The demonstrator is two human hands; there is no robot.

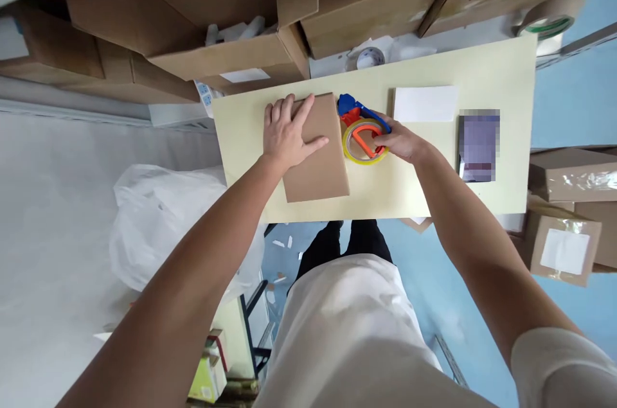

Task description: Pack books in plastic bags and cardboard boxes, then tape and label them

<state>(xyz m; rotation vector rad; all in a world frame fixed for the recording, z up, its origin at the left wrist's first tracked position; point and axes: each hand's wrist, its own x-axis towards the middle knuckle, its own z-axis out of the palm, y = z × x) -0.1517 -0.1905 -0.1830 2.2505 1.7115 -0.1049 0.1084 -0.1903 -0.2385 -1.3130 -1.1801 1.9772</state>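
Note:
On the pale yellow table (501,202) lies a closed brown cardboard box (318,167). My left hand (292,132) rests flat on its upper left part, fingers spread and thumb pointing right. A tape dispenser (364,128) with a blue and red-orange body carries a roll of yellowish tape. My right hand (399,139) grips it from the right, with the fingers wrapped round its handle and partly hidden. The dispenser's blue head is close to the box's upper right edge; I cannot tell whether they touch.
A stack of white paper (425,104) and a blurred dark rectangular item (479,146) lie to the right. Large open cartons (231,54) and a tape roll (370,58) line the far side. A white plastic bag (159,221) is at left; taped boxes (563,247) are at right.

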